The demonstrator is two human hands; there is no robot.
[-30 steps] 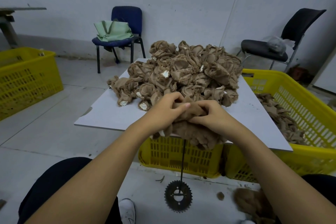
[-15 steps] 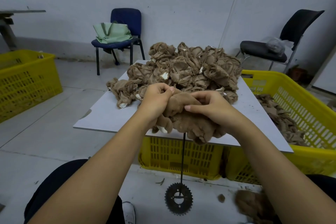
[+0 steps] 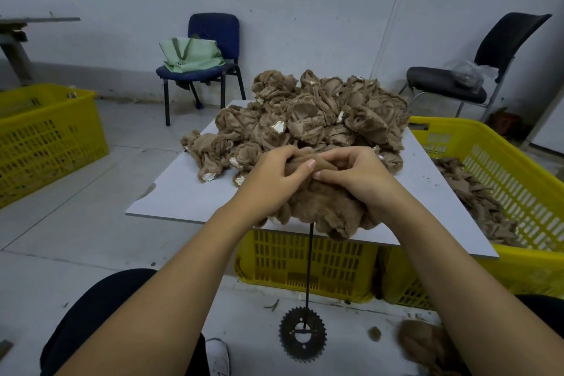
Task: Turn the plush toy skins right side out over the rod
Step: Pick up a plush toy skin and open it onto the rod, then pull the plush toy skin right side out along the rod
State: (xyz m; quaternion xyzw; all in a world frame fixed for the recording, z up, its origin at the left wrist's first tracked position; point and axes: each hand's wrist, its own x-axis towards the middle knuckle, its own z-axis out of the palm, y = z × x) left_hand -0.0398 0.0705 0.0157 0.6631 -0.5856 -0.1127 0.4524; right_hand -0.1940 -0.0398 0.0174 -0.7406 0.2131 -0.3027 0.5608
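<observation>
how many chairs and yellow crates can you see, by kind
blue chair: 1
black chair: 1
yellow crates: 3, left, under the white board, right
total: 5

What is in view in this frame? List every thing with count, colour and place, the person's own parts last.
plush skin being worked: one, brown, on top of the rod at the board's near edge
rod: one, black, upright, standing on a toothed disc on the floor
pile of skins: one heap, brown, on the board
board: one, white, resting on crates
crates: at least three, yellow; one far left, one under the board, one right holding brown skins
chairs: two; blue one with a green bag at the back, black one at the right
loose skin: brown, on the floor, bottom right
left hand: its grip is on the worked skin
right hand: its grip is on the same skin
</observation>
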